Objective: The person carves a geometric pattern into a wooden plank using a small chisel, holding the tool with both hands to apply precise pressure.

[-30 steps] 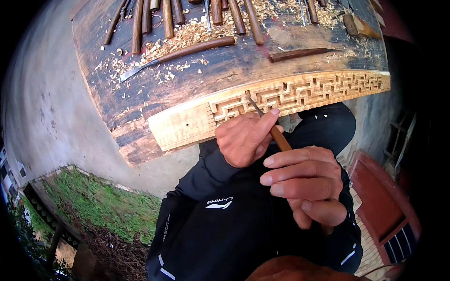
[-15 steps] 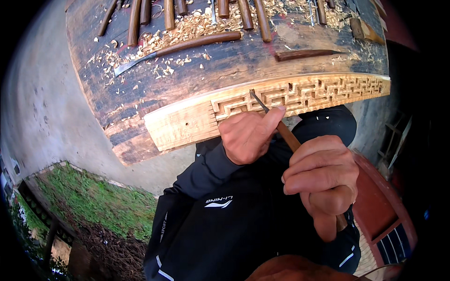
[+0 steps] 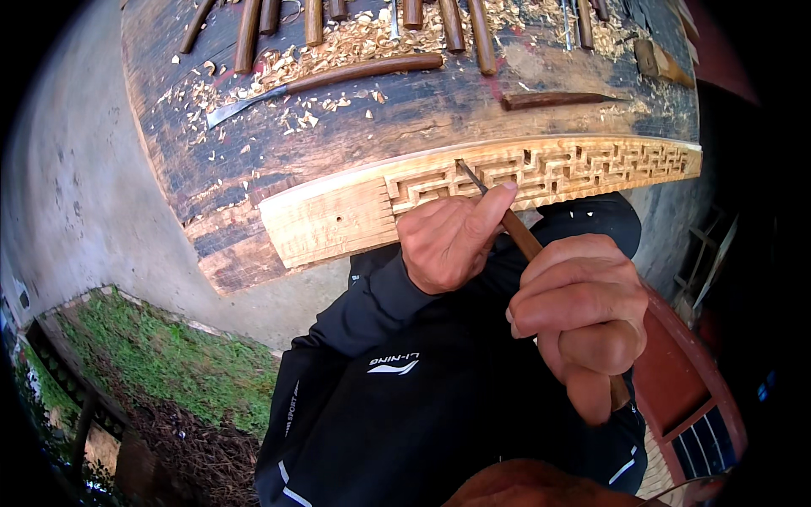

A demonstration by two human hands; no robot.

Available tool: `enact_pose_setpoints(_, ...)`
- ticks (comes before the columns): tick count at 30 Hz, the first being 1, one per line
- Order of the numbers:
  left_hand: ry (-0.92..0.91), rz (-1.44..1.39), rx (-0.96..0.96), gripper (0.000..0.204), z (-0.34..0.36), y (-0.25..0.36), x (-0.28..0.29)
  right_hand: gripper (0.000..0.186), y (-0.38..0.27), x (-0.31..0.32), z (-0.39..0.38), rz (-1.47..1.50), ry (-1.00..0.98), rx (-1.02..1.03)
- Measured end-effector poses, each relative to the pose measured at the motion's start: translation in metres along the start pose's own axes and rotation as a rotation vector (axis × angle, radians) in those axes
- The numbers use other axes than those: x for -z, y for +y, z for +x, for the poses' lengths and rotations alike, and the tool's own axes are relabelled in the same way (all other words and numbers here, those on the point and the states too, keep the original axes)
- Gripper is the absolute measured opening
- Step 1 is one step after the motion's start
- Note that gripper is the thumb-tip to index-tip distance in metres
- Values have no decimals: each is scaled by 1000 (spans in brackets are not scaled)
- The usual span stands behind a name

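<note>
A pale wooden board carved with an angular fretwork pattern lies along the near edge of the workbench. My right hand is wrapped round the wooden handle of a carving chisel. The chisel slants up and left, its narrow metal tip at a recess near the board's far edge. My left hand rests at the board's near edge, fingers curled and thumb against the chisel's shaft, steadying it low down. Its lower fingers are hidden behind the hand.
The worn workbench carries wood shavings and several wooden-handled tools along its far side. A long flat chisel lies beyond the board, a pointed tool to its right. A mallet-like wooden block sits at far right.
The picture has shifted slightly. Both hands keep their hold on the chisel, whose tip stays at about the same recess. My left thumb sits a little more raised.
</note>
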State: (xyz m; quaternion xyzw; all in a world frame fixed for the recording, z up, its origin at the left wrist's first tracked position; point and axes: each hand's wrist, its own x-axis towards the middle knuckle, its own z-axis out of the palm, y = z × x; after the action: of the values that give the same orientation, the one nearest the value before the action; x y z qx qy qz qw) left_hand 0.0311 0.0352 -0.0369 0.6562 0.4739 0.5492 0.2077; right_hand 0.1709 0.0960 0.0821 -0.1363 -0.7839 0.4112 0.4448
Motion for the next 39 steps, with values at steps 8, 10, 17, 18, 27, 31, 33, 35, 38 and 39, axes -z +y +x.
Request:
enact_pose_setpoints(8,117,13,-36,57,0,-8,-10,52,8,-1,9,26,-27,-15)
enact_pose_setpoints(10,119,25,-11,61,3,-5,-7,49,11,3,17,-22,-32,-93)
enact_pose_setpoints(17,67,83,69,78,10,0,-11,55,31,6,54,170,368,-523)
enact_pose_setpoints(18,67,74,77,78,9,-1,-12,55,31,5,54,130,363,-511)
enact_pose_setpoints(27,22,28,16,47,1,-2,-5,39,18,3,16,151,163,-186)
enact_pose_setpoints(31,18,27,-4,49,-3,-3,-4,42,17,5,8,102,123,-38)
enact_pose_setpoints(33,21,32,-14,51,-3,-3,-5,55,10,2,10,107,137,-82)
enact_pose_setpoints(35,26,29,-20,52,-3,-3,-6,63,9,2,10,116,142,-104)
enact_pose_setpoints(38,27,28,-26,53,-3,-3,-6,64,10,3,10,131,143,-104)
enact_pose_setpoints(39,27,28,-27,53,-3,-3,-6,63,11,3,8,126,150,-104)
